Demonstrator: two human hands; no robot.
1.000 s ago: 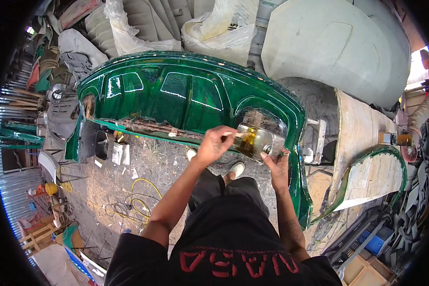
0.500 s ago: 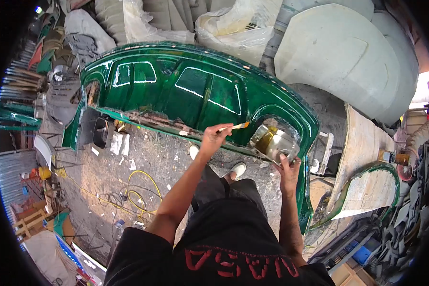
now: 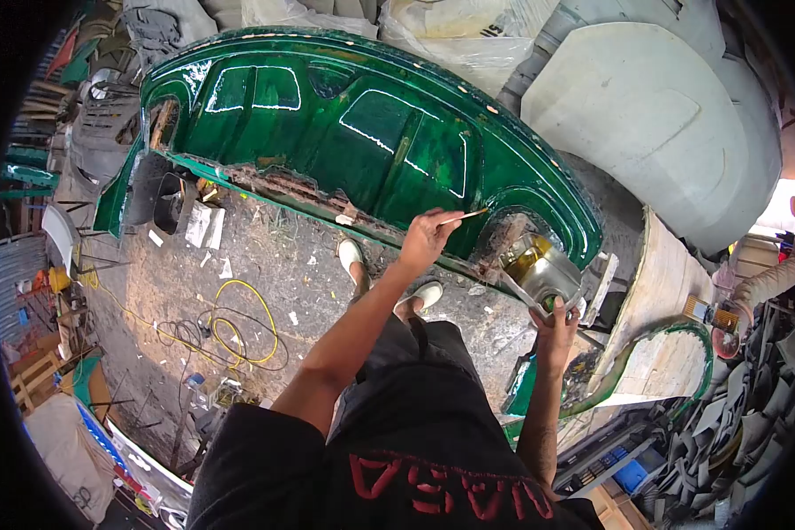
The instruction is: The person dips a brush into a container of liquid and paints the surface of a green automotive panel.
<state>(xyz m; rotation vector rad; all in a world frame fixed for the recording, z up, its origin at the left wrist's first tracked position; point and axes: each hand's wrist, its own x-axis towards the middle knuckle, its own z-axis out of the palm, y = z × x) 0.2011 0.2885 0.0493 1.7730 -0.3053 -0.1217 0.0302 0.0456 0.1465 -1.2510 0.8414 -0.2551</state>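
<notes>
A glossy green curved mould (image 3: 327, 141) stretches across the upper middle, its near edge ragged. My left hand (image 3: 428, 238) is closed round the handle of a small brush (image 3: 465, 216), whose tip is over the mould beside the rounded arch at its right. In my right hand (image 3: 556, 334) is a metal container (image 3: 543, 272), gripped at its near edge with the thumb on top. Yellowish liquid shows in the container's far left part. The container is in front of the arch and covers some of it. Whether the brush tip touches the green surface I cannot tell.
Large pale panels (image 3: 636, 124) lean at the upper right. Plastic-wrapped pieces (image 3: 459, 31) lie behind the mould. A yellow hose (image 3: 269, 331) coils on the littered floor (image 3: 300, 300). At the right are a pale board (image 3: 658, 291) and a wide brush (image 3: 711, 314).
The brush has moved out of the container, away to the left, and now points over the green mould. The container has shifted right and nearer. The whole view has turned and shifted.
</notes>
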